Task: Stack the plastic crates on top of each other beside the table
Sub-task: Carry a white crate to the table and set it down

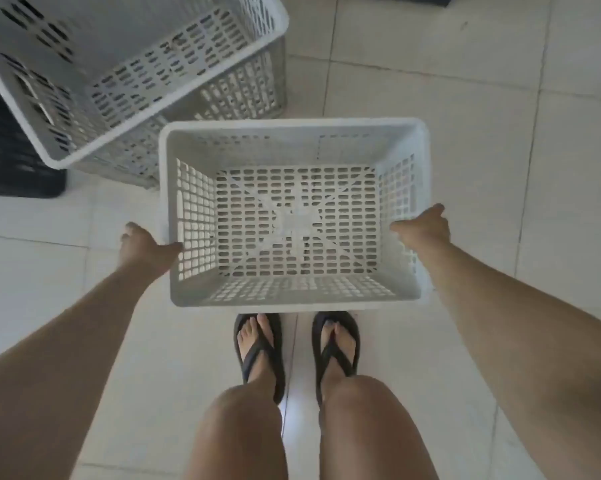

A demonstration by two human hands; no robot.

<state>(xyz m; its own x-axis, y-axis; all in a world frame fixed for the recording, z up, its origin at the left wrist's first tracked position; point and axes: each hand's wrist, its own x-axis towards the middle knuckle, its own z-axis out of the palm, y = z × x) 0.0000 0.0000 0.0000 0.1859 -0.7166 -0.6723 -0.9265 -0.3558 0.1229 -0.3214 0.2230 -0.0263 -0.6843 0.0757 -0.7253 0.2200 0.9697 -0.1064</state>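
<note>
While both hands clamp the white crate by its short ends, what matters to me is the grey stack lying ahead and to the left. My left hand grips the left wall with the thumb hooked inside the rim. My right hand does likewise on the right wall. The fingers outside are hidden. The crate hangs level, mouth up, just in front of my feet and apparently clear of the tiled floor, its long axis running left to right between my hands. Its far left corner overlaps the stack in view. The top grey crate sits skewed on the lower grey crate. My left hand is nearer the stack, so I judge the carry goes forward-left and upward.
</note>
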